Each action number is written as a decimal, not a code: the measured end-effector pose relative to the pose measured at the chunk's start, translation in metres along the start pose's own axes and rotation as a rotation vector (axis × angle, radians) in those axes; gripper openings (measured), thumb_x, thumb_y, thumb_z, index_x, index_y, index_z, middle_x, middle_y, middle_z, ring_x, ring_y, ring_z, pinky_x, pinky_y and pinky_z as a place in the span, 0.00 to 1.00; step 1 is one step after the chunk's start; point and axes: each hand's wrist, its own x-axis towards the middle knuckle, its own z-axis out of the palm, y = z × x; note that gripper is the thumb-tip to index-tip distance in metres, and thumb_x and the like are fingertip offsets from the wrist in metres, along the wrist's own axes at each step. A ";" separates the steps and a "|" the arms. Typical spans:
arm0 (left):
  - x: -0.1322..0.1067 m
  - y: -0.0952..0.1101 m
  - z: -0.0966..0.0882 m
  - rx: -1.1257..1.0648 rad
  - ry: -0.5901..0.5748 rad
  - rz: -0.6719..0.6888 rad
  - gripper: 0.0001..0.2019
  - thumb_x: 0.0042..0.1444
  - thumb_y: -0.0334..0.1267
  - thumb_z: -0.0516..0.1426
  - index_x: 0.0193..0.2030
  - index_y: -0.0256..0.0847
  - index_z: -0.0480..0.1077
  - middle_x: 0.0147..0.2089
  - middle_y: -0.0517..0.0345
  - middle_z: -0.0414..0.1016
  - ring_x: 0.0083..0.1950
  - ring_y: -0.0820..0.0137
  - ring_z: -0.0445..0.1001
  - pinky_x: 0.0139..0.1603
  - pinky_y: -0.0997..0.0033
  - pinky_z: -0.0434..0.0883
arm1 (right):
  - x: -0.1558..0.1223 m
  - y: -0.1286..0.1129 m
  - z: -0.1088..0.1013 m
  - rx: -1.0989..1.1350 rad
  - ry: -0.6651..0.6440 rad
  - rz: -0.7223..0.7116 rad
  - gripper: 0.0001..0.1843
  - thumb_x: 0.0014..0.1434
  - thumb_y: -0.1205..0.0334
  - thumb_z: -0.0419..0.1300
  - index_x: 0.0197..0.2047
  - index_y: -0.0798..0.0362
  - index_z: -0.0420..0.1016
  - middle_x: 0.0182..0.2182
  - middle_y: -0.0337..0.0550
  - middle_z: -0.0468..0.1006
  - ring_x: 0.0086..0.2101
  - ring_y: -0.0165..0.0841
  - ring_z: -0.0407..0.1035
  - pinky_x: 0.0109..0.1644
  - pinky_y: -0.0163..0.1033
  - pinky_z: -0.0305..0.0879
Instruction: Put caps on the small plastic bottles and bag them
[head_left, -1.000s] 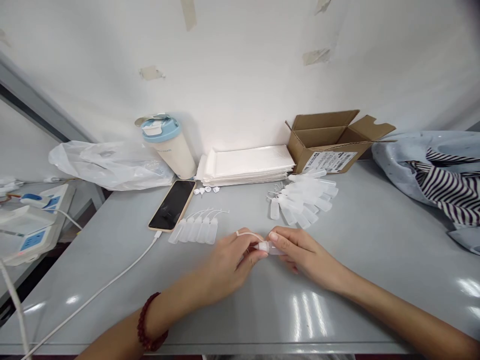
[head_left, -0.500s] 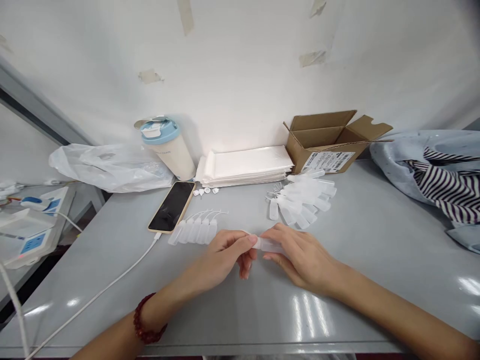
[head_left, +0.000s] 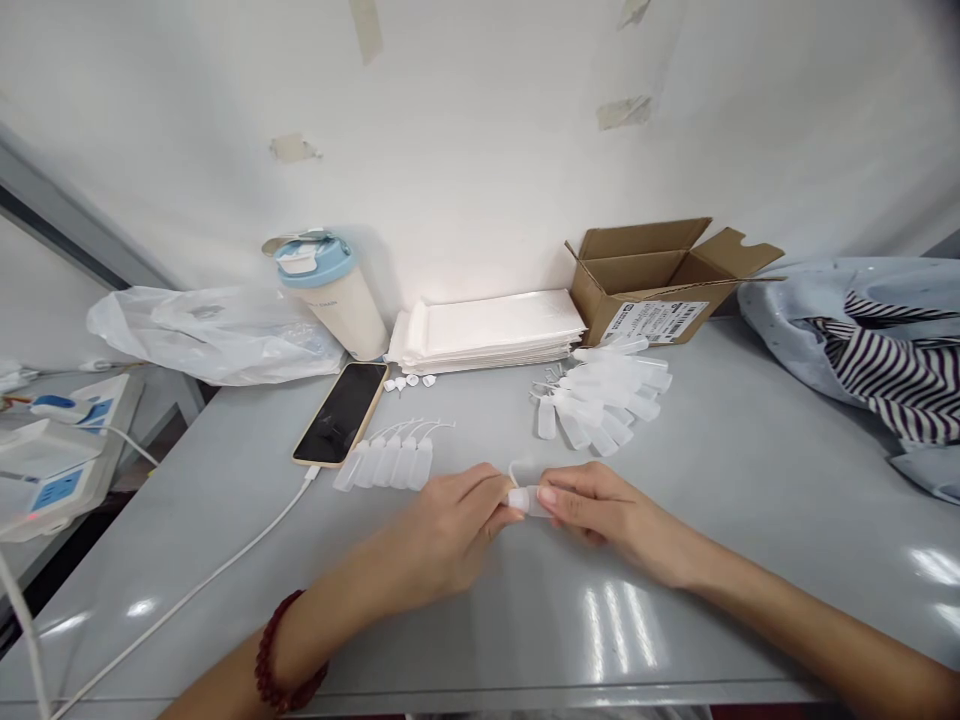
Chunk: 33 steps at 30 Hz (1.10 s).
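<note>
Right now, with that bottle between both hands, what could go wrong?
The small plastic bottle is held only at the fingertips of the left hand and right hand, so it could slip onto the smooth grey table. Its thin tube could bend. The left hand could also knock the nearby row of bottles.

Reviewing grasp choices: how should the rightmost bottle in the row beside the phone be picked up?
Grip the rightmost bottle by its wide body, from above and the right: it lies flat, a neighbour sits against its left, and its thin curved tube looks flimsy.
</note>
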 end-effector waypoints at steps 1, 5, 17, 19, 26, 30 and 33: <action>-0.001 -0.001 0.002 0.039 0.011 0.029 0.12 0.66 0.34 0.43 0.33 0.38 0.62 0.29 0.58 0.63 0.27 0.73 0.58 0.28 0.74 0.58 | 0.001 0.001 -0.001 0.078 -0.033 0.035 0.24 0.59 0.43 0.54 0.22 0.53 0.57 0.15 0.28 0.47 0.19 0.23 0.42 0.21 0.34 0.38; 0.001 0.001 0.002 0.026 0.039 0.045 0.11 0.66 0.34 0.44 0.37 0.36 0.64 0.31 0.55 0.66 0.28 0.72 0.60 0.29 0.74 0.60 | 0.002 0.001 -0.004 0.196 -0.101 0.081 0.23 0.60 0.45 0.52 0.23 0.53 0.59 0.14 0.27 0.45 0.17 0.23 0.40 0.21 0.34 0.36; 0.011 0.009 -0.014 -0.660 -0.235 -0.544 0.21 0.63 0.50 0.46 0.25 0.39 0.66 0.22 0.61 0.69 0.26 0.73 0.70 0.30 0.75 0.64 | -0.005 0.011 0.011 -0.848 0.224 -0.577 0.14 0.66 0.59 0.46 0.38 0.57 0.67 0.27 0.42 0.70 0.25 0.30 0.61 0.27 0.35 0.57; 0.011 0.009 -0.013 -0.665 -0.229 -0.546 0.21 0.62 0.50 0.47 0.26 0.39 0.65 0.21 0.63 0.66 0.24 0.74 0.69 0.28 0.76 0.63 | -0.004 0.015 0.009 -0.893 0.266 -0.646 0.13 0.66 0.59 0.45 0.39 0.57 0.67 0.26 0.42 0.69 0.24 0.30 0.60 0.26 0.35 0.57; 0.009 0.011 -0.004 -0.385 -0.080 -0.305 0.21 0.64 0.43 0.47 0.20 0.38 0.58 0.20 0.64 0.58 0.23 0.77 0.57 0.26 0.76 0.55 | -0.007 0.007 0.010 -0.597 0.202 -0.481 0.15 0.66 0.56 0.47 0.35 0.55 0.68 0.24 0.37 0.65 0.23 0.27 0.58 0.26 0.33 0.54; 0.007 0.007 -0.001 -0.287 -0.070 -0.220 0.20 0.65 0.42 0.45 0.21 0.38 0.57 0.21 0.65 0.54 0.22 0.77 0.53 0.25 0.74 0.53 | -0.006 0.002 0.010 -0.256 0.091 -0.196 0.20 0.62 0.48 0.51 0.26 0.54 0.63 0.19 0.32 0.54 0.20 0.24 0.49 0.22 0.32 0.45; 0.004 0.004 0.000 -0.152 -0.056 -0.137 0.20 0.65 0.43 0.46 0.23 0.38 0.58 0.21 0.66 0.52 0.23 0.77 0.50 0.24 0.73 0.50 | -0.002 0.001 0.008 -0.019 0.027 -0.041 0.23 0.59 0.44 0.54 0.23 0.54 0.61 0.17 0.30 0.49 0.20 0.23 0.44 0.21 0.33 0.40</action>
